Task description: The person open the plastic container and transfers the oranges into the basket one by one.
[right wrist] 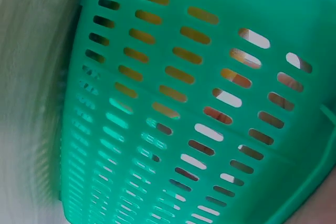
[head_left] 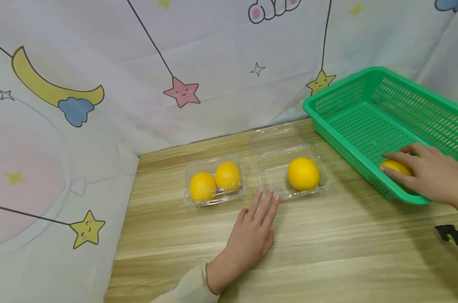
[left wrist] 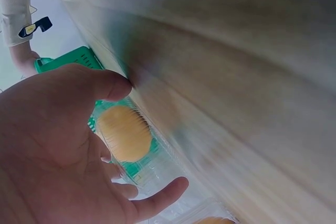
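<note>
At far left, a pale curtain carries printed pictures: a yellow moon with a blue cloud, smiling stars such as the pink star, and an outlined shape cut off by the top edge (lettering or drawing, I cannot tell).

On the wood-grain table stands a clear container, its lid apparently down over two oranges, side by side. Next comes the left hand, palm down and fingers straight, holding nothing; its fingertips lie at the near edge of the next box, though contact is hard to judge. Its cream sleeve bears a small dark line of marks (perhaps writing, too small to read).

That next box, an open clear container, has its lid folded back toward the curtain and a single orange in its right half.

At right, a slotted green basket sits at an angle. Inside its near end, the right hand grips another orange, fingers and thumb curled around it. A black device with a yellow patch, its markings unreadable, sits at that arm's cuff.
</note>
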The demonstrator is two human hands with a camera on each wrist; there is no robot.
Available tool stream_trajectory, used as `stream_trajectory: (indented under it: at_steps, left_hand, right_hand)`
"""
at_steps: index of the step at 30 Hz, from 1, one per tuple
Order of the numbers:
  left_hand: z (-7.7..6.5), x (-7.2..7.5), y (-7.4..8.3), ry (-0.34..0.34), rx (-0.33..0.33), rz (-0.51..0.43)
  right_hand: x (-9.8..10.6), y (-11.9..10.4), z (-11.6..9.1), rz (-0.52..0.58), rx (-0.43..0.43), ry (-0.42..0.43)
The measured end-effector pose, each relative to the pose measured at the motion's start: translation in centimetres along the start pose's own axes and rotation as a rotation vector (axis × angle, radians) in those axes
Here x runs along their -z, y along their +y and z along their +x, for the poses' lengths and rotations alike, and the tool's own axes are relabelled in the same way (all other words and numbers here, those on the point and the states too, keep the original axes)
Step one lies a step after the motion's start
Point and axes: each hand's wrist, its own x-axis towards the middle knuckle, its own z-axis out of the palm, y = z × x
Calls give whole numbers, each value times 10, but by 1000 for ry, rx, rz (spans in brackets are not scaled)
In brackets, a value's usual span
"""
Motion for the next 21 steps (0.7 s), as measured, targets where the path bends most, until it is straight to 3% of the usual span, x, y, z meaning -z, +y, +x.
stream_trajectory:
  at_steps: [8, 21]
  left_hand:
    - [-1, 0, 0, -5, 0, -19]
    - [-1, -2, -1, -11, -5, -35]
  right_hand:
    - [-4, -3, 0, 67, -49, 46]
    - [-8, -10, -3, 74, -129, 131]
